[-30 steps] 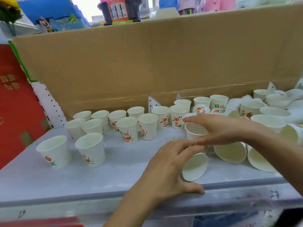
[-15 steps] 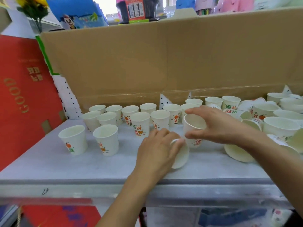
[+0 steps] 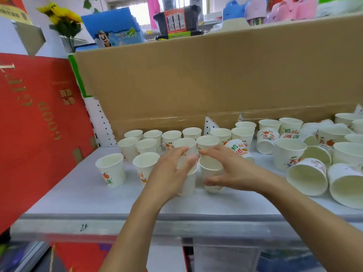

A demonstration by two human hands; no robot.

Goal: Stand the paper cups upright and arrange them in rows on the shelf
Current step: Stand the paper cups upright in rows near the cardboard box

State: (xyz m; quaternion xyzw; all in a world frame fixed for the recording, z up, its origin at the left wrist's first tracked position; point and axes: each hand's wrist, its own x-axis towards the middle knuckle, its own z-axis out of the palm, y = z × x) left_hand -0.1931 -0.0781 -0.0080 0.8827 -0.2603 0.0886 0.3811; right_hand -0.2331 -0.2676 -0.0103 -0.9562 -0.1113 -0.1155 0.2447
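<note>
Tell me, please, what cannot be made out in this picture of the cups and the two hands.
All in the head view:
- Left hand: fingertips motion-blurred, so its hold on the left cup is unclear.
- Right hand covers one side of the right cup; grip unclear.
- Tipped cup: cut off by the right frame edge.
- Back-row cups: prints hidden by front cups.

Front left shelf [image 3: 78,197] bare, upright cups [image 3: 128,146] behind, tipped cups [image 3: 306,177] crowding right
</note>
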